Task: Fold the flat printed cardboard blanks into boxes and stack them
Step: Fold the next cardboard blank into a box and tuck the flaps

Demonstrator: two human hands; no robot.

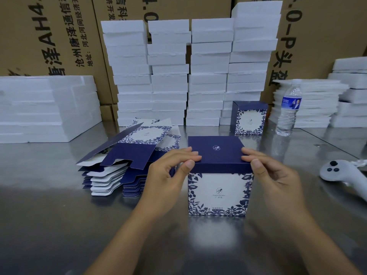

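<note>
Well, over on the left a block of white foam slabs is sitting on the steel surface, and just inward of it the pile of flat blanks is lying fanned out, its top sheet half lifted. Next along, the left hand is pinching the left edge of the navy lid, thumb on the front lip, fingers lying over the top. Between the two hands the box is standing upright, straight ahead of the person, its lid looking closed flat. The right hand is mirroring that grip on the right edge. So neither hand is free, and both are holding the one box. Behind it and a little rightward, a finished box is standing against the foam stacks, apart from the one in hand. I'd say it is sitting nearer the right hand, so any stacking move would be heading away and to the right. Further right a water bottle is standing, and a white controller is lying near the edge
</note>
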